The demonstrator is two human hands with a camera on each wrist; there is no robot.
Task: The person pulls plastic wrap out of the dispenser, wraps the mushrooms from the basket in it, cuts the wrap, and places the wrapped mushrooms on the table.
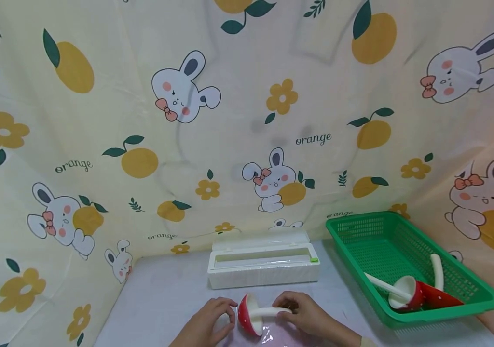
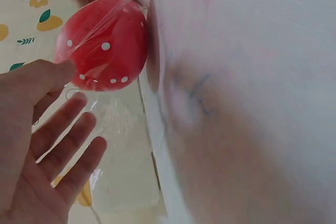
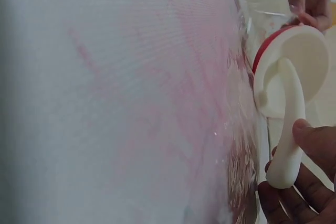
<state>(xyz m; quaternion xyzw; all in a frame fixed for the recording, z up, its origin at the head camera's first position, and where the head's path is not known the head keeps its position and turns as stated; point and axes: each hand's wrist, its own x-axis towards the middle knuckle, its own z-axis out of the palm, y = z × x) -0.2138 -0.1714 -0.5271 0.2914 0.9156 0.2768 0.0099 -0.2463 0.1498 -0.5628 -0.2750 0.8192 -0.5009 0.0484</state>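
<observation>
A mushroom-shaped ladle (image 1: 245, 315) with a red, white-dotted cap and a curved white handle is held sideways low over the table, its hollow side turned right. My right hand (image 1: 302, 312) pinches the handle's end between thumb and fingers, as the right wrist view also shows. On the other side, my left hand (image 1: 212, 322) is at the cap with loosely extended fingers; one fingertip overlaps the red cap (image 2: 105, 48) in the left wrist view. Creased clear film shows over the cap. More shiny clear film (image 3: 242, 156) lies on the table below the ladle.
Behind the hands stands a long white box (image 1: 264, 278) with its lid raised. A green basket (image 1: 435, 315) at right holds red-and-white pieces with white handles (image 1: 437, 272). A printed cloth (image 1: 238, 130) hangs behind the white table (image 1: 151, 289).
</observation>
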